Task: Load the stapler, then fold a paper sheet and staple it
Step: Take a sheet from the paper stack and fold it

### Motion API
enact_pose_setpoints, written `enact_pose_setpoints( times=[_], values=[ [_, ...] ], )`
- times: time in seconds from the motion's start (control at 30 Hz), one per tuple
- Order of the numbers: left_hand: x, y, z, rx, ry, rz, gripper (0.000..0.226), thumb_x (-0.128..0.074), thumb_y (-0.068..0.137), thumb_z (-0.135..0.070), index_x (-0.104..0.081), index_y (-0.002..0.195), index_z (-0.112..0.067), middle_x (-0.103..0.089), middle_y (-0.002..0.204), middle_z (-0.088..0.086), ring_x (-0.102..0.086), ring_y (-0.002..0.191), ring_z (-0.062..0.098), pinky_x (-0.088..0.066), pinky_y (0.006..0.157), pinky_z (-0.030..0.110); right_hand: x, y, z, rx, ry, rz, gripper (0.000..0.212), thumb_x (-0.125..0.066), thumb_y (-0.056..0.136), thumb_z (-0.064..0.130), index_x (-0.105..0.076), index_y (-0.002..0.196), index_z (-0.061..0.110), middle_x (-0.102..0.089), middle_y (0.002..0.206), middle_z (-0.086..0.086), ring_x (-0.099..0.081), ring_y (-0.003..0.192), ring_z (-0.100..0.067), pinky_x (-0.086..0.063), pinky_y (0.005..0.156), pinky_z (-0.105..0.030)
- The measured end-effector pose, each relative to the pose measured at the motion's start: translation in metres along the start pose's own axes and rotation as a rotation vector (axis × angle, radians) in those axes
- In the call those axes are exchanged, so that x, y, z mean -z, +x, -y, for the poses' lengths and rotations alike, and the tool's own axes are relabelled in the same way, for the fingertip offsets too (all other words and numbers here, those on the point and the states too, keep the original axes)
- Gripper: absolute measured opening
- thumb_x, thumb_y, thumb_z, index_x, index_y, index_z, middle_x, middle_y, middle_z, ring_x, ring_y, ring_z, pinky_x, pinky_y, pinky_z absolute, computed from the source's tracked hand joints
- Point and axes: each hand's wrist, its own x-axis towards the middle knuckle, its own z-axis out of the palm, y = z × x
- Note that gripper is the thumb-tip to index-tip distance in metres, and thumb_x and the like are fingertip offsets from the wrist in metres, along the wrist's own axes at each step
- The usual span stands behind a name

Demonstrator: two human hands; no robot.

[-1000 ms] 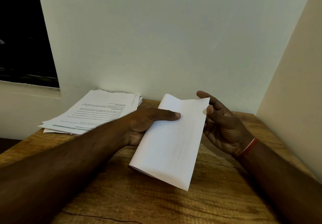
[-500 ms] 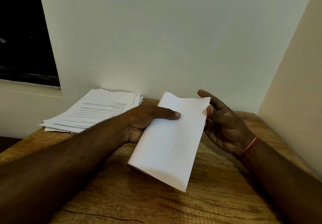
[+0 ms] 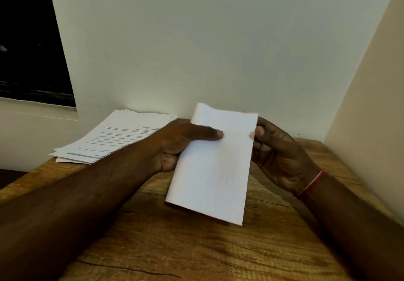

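A folded white paper sheet (image 3: 213, 169) is held tilted above the wooden table (image 3: 196, 250). My left hand (image 3: 181, 147) grips its left edge, with the thumb lying across the top face and the fingers hidden beneath. My right hand (image 3: 277, 156) pinches the upper right edge between thumb and fingers. The fold runs along the sheet's near lower edge. No stapler is in view.
A stack of printed sheets (image 3: 113, 138) lies at the table's far left against the white wall (image 3: 196, 51). A beige side wall (image 3: 371, 105) closes in the right. A dark window (image 3: 28, 40) is at upper left.
The folded sheet has turned slightly more upright and squarer to me. My right fingers have closed further onto its right edge. My left hand keeps the same grip.
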Motion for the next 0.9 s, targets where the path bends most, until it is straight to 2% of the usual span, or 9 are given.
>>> enact_pose_setpoints(
  times=[0.07,0.17,0.33,0.43,0.6,0.73,0.9],
  values=[
    [0.002,0.002,-0.002,-0.177,0.065,-0.123,0.044,-0.087,0.090,-0.007,-0.076,0.132,-0.002,-0.082,0.124,0.020,-0.081,0.113,0.042,-0.064,0.103,0.060,-0.004,0.002,-0.005,0.023,-0.082,-0.031,0.053,-0.078,0.095,0.019,-0.065,0.146,0.007,-0.077,0.109,-0.010,-0.077,0.091,-0.019,-0.063,0.078,-0.034],
    [0.003,0.001,-0.006,-0.420,0.266,-0.312,0.057,-0.100,0.081,-0.021,-0.075,0.131,-0.013,-0.085,0.120,0.006,-0.083,0.109,0.030,-0.067,0.097,0.057,-0.013,-0.003,-0.014,0.069,-0.240,-0.070,0.058,-0.087,0.087,0.013,-0.068,0.142,0.011,-0.079,0.128,-0.011,-0.078,0.118,-0.028,-0.065,0.094,-0.042],
    [0.002,-0.001,-0.003,-0.614,0.491,-0.374,0.056,-0.099,0.083,-0.031,-0.072,0.131,-0.022,-0.082,0.122,-0.004,-0.081,0.110,0.017,-0.070,0.092,0.049,-0.018,-0.005,-0.012,0.168,-0.376,-0.175,0.035,-0.084,0.091,0.010,-0.078,0.125,0.005,-0.083,0.122,-0.007,-0.079,0.116,-0.026,-0.064,0.101,-0.048],
    [0.000,-0.002,0.000,-0.639,0.548,-0.377,0.058,-0.100,0.081,-0.039,-0.071,0.130,-0.027,-0.081,0.120,-0.007,-0.081,0.108,0.014,-0.070,0.090,0.047,-0.018,-0.006,-0.013,0.172,-0.412,-0.192,0.028,-0.083,0.094,0.011,-0.081,0.121,0.005,-0.084,0.118,-0.007,-0.080,0.112,-0.026,-0.066,0.097,-0.045],
    [-0.004,-0.002,0.004,-0.644,0.502,-0.309,0.058,-0.099,0.083,-0.021,-0.070,0.133,-0.022,-0.081,0.125,-0.007,-0.080,0.112,0.012,-0.070,0.093,0.044,-0.017,-0.003,-0.009,0.245,-0.449,-0.270,0.022,-0.083,0.095,0.018,-0.082,0.115,0.007,-0.085,0.112,-0.005,-0.082,0.105,-0.025,-0.068,0.091,-0.044],
    [-0.004,-0.001,0.005,-0.668,0.500,-0.279,0.059,-0.098,0.085,-0.020,-0.069,0.135,-0.022,-0.081,0.127,-0.006,-0.080,0.114,0.014,-0.069,0.094,0.045,-0.015,-0.002,-0.006,0.286,-0.434,-0.287,0.022,-0.081,0.097,0.019,-0.082,0.116,0.008,-0.085,0.112,-0.003,-0.082,0.103,-0.022,-0.067,0.084,-0.034],
    [0.001,0.006,0.016,-0.573,0.647,-0.316,0.067,-0.101,0.081,-0.032,-0.068,0.139,-0.027,-0.080,0.126,-0.011,-0.078,0.112,0.005,-0.069,0.095,0.045,-0.008,-0.002,-0.013,0.171,-0.514,-0.232,0.023,-0.083,0.095,0.023,-0.083,0.116,0.013,-0.085,0.113,-0.003,-0.081,0.108,-0.024,-0.066,0.097,-0.050]
  ],
)
